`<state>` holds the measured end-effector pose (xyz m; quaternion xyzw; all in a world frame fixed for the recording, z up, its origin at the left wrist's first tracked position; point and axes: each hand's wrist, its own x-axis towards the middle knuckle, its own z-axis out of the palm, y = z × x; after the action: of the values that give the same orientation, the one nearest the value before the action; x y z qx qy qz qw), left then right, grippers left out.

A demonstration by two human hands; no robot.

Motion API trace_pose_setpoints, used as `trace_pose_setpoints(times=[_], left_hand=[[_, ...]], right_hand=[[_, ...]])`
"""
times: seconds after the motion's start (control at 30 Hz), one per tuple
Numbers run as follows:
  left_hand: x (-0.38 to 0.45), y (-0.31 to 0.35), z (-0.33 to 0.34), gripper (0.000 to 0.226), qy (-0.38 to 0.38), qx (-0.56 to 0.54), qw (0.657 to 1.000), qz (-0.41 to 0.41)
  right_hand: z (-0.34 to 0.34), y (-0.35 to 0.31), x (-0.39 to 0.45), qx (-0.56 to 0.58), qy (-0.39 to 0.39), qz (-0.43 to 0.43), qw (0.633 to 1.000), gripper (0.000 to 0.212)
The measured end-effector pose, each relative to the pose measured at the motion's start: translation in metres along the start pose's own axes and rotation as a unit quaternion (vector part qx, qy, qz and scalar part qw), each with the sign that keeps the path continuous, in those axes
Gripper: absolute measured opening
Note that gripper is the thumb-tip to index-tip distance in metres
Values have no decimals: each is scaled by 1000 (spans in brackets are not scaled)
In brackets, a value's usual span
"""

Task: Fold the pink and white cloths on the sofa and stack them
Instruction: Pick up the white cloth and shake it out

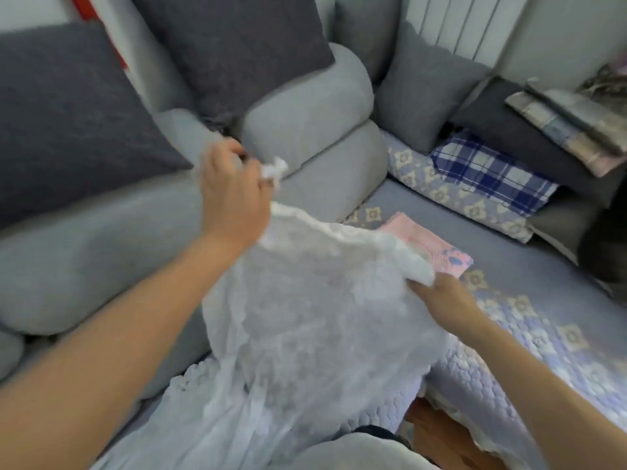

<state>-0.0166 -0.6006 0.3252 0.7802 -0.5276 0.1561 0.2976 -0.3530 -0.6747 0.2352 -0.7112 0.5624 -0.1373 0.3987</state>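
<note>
sheer white cloth (305, 317) held up, both hands gripping corners

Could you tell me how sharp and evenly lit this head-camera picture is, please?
Head view: soft, even daylight with no glare; motion blur smears the white cloth and both hands, left hand and right hand; wide-angle distortion bends the sofa edges.

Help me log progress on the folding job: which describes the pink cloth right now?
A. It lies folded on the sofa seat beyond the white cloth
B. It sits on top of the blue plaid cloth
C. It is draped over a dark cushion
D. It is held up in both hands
A: the pink cloth lies folded flat on the sofa seat, while the left hand and right hand both grip the white cloth.
</note>
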Motion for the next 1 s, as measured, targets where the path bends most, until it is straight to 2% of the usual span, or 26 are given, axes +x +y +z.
trace_pose_setpoints(times=[0.03, 0.07, 0.13, 0.2, 0.23, 0.27, 0.3, 0.33, 0.37, 0.43, 0.47, 0.53, 0.6, 0.67, 0.7, 0.73, 0.77, 0.8, 0.83, 0.87, 0.9, 0.93, 0.97, 1.0], left_hand=[[-18, 17, 11, 27, -77, -86, 993, 36], [-36, 36, 16, 27, -171, -175, 969, 33], [-67, 64, 29, 26, -323, -284, 903, -2], [-82, 80, 33, 40, -379, -372, 848, -8], [-83, 83, 33, 49, -410, -434, 801, -31], [-83, 82, 29, 45, -453, -471, 755, -57], [-81, 79, 26, 29, -504, -477, 716, -73], [-79, 76, 23, 19, -562, -454, 688, -71], [-79, 75, 19, 22, -609, -409, 677, -57], [-77, 76, 19, 17, -643, -335, 688, -20], [-72, 78, 20, 14, -630, -308, 713, 2], [-56, 75, 25, 15, -559, -276, 780, 45], [-36, 62, 33, 18, -471, -246, 845, 68], [-26, 42, 48, 10, -413, -181, 888, 87], [-24, 34, 55, 11, -391, -144, 904, 94], [-23, 27, 62, 11, -372, -115, 917, 92], [-21, 22, 70, 8, -356, -99, 925, 88], [-18, 19, 78, 8, -353, -84, 928, 87], [-16, 17, 88, 9, -364, -60, 924, 99], [-15, 15, 99, 9, -390, -22, 913, 120], [-14, 14, 112, 10, -415, 33, 897, 147], [-11, 14, 125, 12, -429, 96, 881, 176], [-5, 12, 139, 14, -433, 166, 863, 201], [5, 13, 150, 16, -427, 242, 846, 208]], right_hand=[[-4, -23, -11, -7, -69, -25, 997, 23], [-7, -43, -20, -18, -128, -56, 990, 20], [-6, -70, -28, -2, -187, -116, 976, 23], [-7, -79, -28, 42, -215, -132, 967, 23], [-10, -79, -27, 80, -231, -130, 961, 18], [-14, -78, -27, 134, -253, -124, 950, 12], [-15, -73, -27, 197, -270, -111, 936, 11], [-16, -67, -25, 256, -282, -95, 920, 20], [-16, -60, -23, 293, -293, -72, 907, 34], [-13, -47, -22, 298, -323, -44, 897, 50], [-13, -42, -24, 272, -349, -35, 896, 45], [-13, -33, -26, 125, -418, -32, 899, 28], [-17, -17, -23, -54, -475, -12, 878, 20], [-34, 4, -17, -129, -505, 34, 853, 21], [-45, 19, -12, -153, -506, 52, 847, 29], [-58, 28, -10, -166, -500, 66, 848, 34], [-71, 42, -6, -147, -477, 86, 862, 31], [-83, 55, -5, -78, -427, 110, 894, 23], [-92, 69, 1, 26, -331, 143, 932, 19], [-98, 86, 9, 138, -205, 166, 955, 25], [-104, 105, 19, 241, -66, 190, 949, 31], [-110, 122, 31, 327, 44, 214, 920, 32], [-114, 137, 44, 343, 110, 242, 901, 26], [-116, 155, 58, 299, 152, 277, 900, 24]])
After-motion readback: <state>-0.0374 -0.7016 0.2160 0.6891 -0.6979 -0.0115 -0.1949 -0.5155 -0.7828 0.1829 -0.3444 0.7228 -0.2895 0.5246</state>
